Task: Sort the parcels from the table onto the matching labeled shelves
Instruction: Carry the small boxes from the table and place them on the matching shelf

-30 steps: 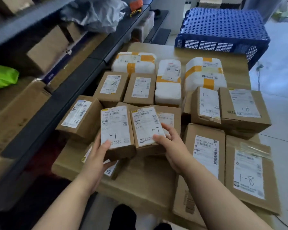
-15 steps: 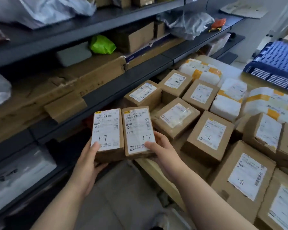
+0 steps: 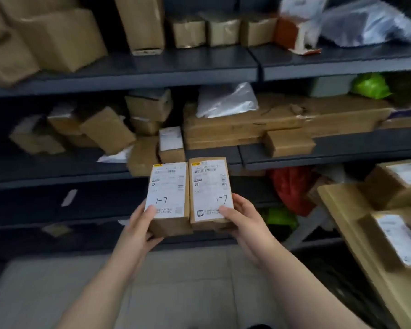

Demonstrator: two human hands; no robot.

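Parcels [image 3: 167, 193] lifted off table [image 3: 335, 203], now facing shelves [image 3: 138, 70].

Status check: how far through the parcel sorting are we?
Done: cardboard boxes already sit on the shelves. In hand: the left hand holds the left 1-7 parcel, the right hand the right 1-7 parcel, neither shelved yet. Left: labelled parcels lie on the table.
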